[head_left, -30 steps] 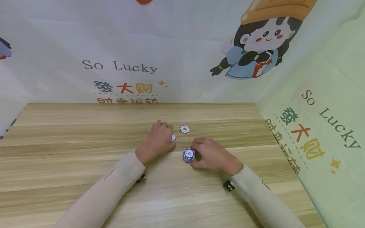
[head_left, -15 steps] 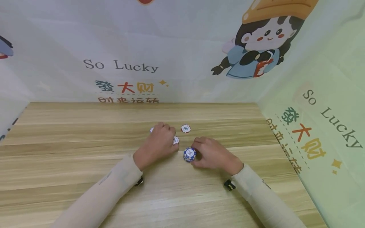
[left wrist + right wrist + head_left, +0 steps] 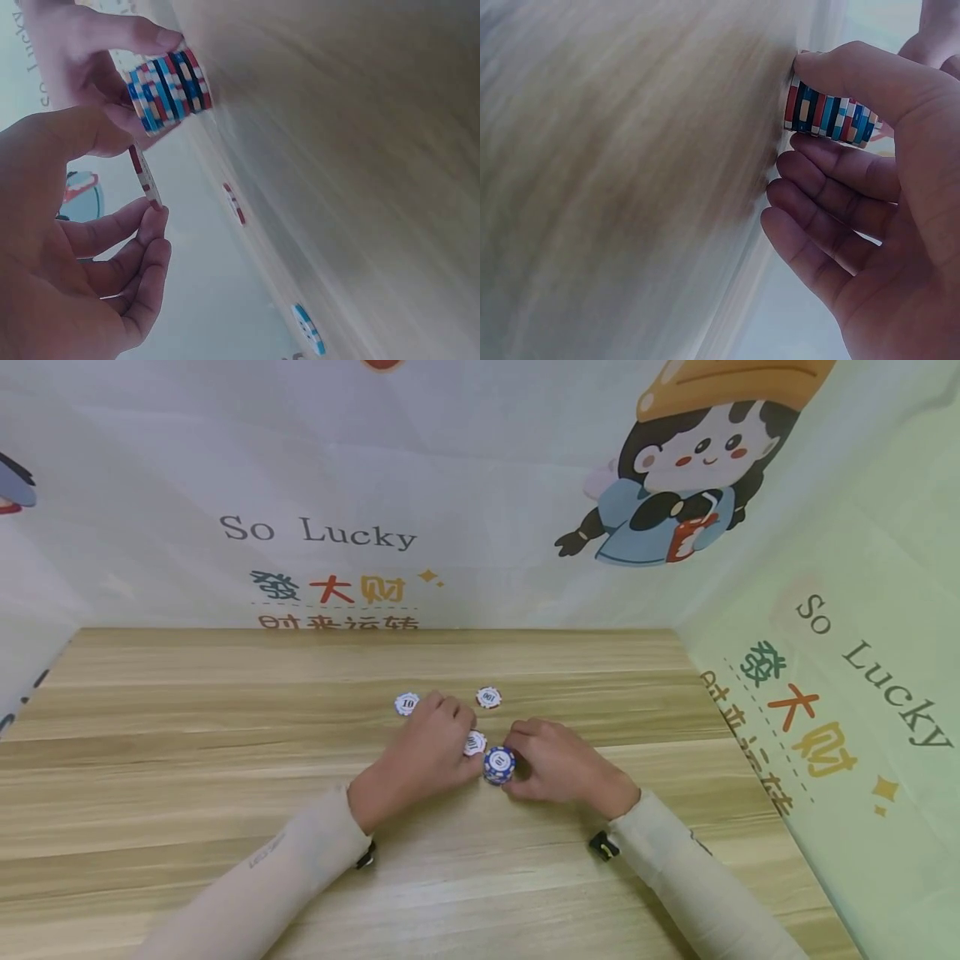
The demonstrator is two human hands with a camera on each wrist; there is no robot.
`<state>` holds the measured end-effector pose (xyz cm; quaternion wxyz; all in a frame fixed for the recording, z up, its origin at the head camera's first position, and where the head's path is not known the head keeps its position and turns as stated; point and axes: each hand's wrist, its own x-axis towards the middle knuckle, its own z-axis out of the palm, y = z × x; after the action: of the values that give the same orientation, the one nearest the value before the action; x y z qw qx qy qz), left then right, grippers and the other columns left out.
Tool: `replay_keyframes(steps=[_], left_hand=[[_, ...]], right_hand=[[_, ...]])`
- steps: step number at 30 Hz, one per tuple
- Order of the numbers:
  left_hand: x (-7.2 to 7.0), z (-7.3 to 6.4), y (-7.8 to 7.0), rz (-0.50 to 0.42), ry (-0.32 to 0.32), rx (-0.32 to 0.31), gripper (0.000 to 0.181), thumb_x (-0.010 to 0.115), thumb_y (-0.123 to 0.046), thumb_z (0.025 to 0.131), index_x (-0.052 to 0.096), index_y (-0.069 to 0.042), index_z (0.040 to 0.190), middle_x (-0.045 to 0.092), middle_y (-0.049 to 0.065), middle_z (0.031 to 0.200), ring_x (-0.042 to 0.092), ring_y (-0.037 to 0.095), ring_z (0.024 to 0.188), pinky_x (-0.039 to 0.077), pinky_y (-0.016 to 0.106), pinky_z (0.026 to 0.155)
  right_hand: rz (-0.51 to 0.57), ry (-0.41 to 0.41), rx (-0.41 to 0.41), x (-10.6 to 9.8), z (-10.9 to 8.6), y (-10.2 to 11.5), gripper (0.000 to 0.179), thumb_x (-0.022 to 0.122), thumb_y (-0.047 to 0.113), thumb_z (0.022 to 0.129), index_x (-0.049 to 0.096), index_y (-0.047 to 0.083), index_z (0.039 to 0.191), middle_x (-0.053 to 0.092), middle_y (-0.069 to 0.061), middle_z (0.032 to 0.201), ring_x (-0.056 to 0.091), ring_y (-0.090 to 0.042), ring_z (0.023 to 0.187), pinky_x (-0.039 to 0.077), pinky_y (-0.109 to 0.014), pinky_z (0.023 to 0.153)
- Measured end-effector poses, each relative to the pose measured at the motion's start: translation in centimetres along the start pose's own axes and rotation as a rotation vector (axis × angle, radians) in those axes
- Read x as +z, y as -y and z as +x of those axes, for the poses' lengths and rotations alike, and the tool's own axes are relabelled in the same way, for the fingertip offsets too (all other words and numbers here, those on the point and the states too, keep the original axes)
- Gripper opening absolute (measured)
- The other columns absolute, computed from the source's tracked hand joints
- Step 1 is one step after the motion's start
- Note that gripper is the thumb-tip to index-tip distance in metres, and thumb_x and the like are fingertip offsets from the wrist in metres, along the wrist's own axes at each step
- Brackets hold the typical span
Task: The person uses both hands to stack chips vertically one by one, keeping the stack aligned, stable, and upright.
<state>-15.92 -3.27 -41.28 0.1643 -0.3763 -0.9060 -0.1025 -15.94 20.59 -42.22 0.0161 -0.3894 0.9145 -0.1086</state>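
Note:
My left hand [image 3: 429, 750] pinches a white-and-red poker chip [image 3: 476, 742] between thumb and fingertips. In the left wrist view this chip [image 3: 146, 177] is tilted, clear of the table and just apart from the stack. A stack of poker chips [image 3: 498, 765], blue-rimmed "10" chip on top, stands upright on the table. Around the stack's lower part my right hand [image 3: 561, 763] curls its thumb and index finger. Mixed red, blue and dark edges show on the stack [image 3: 829, 112] in the right wrist view.
Two loose chips lie flat beyond the hands: a light blue-edged "10" chip [image 3: 407, 703] and a red-edged "100" chip [image 3: 488, 697]. The wooden table [image 3: 225, 693] meets a printed cloth backdrop [image 3: 487, 527] at the back and right side.
My left hand has moved right and nearer with its chip, up beside the stack. This uncovers the "10" chip behind it. My right hand stays at the stack.

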Motion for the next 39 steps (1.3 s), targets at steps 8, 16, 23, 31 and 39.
replay_keyframes(steps=[8,16,23,31,39], left_hand=[[0.1,0.2,-1.2,0.036,0.011,0.036,0.041,0.082,-0.042,0.091,0.07,-0.003,0.093,0.071,0.011,0.09,0.07,0.033,0.093,0.054,0.047,0.091],[0.2,0.7,-2.1,0.024,0.034,0.059,0.044,0.081,-0.043,0.093,0.07,-0.001,0.095,0.07,0.01,0.091,0.068,0.03,0.09,0.054,0.045,0.09],[0.8,0.7,-2.5,0.001,0.029,0.051,0.041,0.081,-0.041,0.094,0.069,-0.001,0.095,0.069,0.01,0.09,0.063,0.028,0.087,0.052,0.043,0.082],[1.0,0.7,-2.5,0.01,0.012,0.062,0.042,0.08,-0.041,0.094,0.07,-0.001,0.097,0.07,0.01,0.091,0.065,0.027,0.089,0.051,0.041,0.084],[1.1,0.6,-2.5,-0.003,0.014,0.061,0.041,0.079,-0.04,0.094,0.071,0.0,0.1,0.072,0.011,0.095,0.067,0.03,0.096,0.053,0.044,0.092]], right_hand=[[-0.002,0.005,0.0,-0.1,0.0,0.1,0.036,0.09,0.03,0.088,0.078,0.005,0.11,0.072,-0.002,0.103,0.066,-0.016,0.089,0.059,-0.034,0.082],[-0.034,-0.018,-0.027,-0.1,0.0,0.0,0.031,0.088,0.031,0.089,0.075,0.007,0.104,0.07,0.0,0.097,0.063,-0.016,0.084,0.057,-0.033,0.078],[-0.033,-0.021,-0.028,0.0,-0.1,-0.1,0.033,0.087,0.028,0.088,0.076,0.005,0.108,0.071,-0.002,0.099,0.066,-0.019,0.087,0.059,-0.036,0.08],[-0.029,-0.011,-0.015,-0.1,-0.1,0.0,0.033,0.087,0.027,0.088,0.076,0.004,0.109,0.071,-0.002,0.1,0.067,-0.019,0.088,0.059,-0.037,0.082],[-0.033,-0.02,-0.025,-0.1,-0.1,0.1,0.033,0.088,0.025,0.087,0.076,0.004,0.109,0.07,-0.002,0.098,0.066,-0.019,0.087,0.059,-0.036,0.08]])
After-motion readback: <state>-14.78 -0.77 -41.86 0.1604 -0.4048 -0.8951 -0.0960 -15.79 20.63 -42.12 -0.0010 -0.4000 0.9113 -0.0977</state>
